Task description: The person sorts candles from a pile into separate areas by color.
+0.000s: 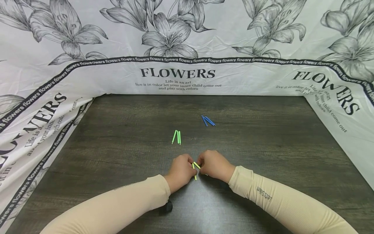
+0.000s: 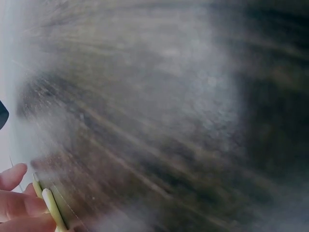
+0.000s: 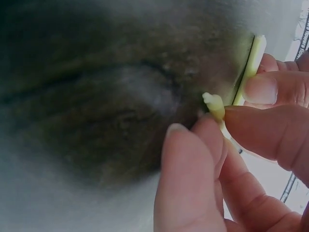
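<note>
Near the middle front of the table, both hands meet over thin yellow candles. My left hand [image 1: 182,170] has its thumb and fingertips on one yellow candle [image 1: 195,177], which lies lengthwise. In the right wrist view the left thumb [image 3: 263,90] presses along that candle's side. Between thumb and fingers, my right hand [image 1: 215,165] pinches a second yellow candle [image 1: 197,165], slanted against the first at its far end. Its wick end [image 3: 214,104] pokes out of the right fingertips. The left wrist view catches both yellow candles [image 2: 54,209] only at its lower left corner.
Beyond the hands lie several green candles [image 1: 179,137], side by side. Blue candles [image 1: 209,121] lie farther back and to the right. The dark wood table [image 1: 131,120] is bordered by white flower-print cloth [image 1: 248,79] at the back and sides.
</note>
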`<act>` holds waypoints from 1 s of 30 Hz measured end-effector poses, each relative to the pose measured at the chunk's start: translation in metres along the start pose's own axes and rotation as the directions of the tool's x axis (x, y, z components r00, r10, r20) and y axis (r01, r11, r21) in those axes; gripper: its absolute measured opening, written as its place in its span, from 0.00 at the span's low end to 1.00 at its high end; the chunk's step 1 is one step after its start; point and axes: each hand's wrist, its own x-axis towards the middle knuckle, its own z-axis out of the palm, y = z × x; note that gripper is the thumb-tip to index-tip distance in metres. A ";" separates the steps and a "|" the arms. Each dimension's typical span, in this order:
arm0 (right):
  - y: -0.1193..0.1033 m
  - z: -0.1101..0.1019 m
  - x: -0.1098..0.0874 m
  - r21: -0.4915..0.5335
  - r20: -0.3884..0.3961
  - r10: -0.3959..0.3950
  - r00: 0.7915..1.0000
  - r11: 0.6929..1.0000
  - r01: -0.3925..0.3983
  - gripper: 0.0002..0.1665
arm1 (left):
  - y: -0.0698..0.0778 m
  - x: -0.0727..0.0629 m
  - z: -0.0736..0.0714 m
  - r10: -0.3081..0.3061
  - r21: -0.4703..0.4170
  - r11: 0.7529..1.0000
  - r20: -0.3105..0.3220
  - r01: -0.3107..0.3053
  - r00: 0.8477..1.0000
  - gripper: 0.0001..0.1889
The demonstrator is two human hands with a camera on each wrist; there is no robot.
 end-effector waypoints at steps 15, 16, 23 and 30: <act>0.001 -0.001 0.000 0.019 0.009 0.011 1.000 1.000 -0.011 0.09 | -0.002 0.002 0.001 0.014 0.030 0.999 0.002 -0.014 1.000 0.10; 0.001 -0.001 0.000 0.021 0.010 0.012 1.000 1.000 -0.012 0.09 | -0.001 0.002 0.001 0.015 0.034 0.999 0.003 -0.015 1.000 0.10; 0.005 -0.003 -0.001 0.026 0.008 -0.006 1.000 1.000 0.006 0.09 | 0.001 0.000 0.001 0.010 0.030 0.999 0.016 -0.011 1.000 0.10; 0.008 -0.004 -0.003 0.054 -0.003 0.003 1.000 0.999 -0.003 0.10 | 0.003 0.000 0.002 0.010 0.034 0.999 0.032 -0.011 0.999 0.10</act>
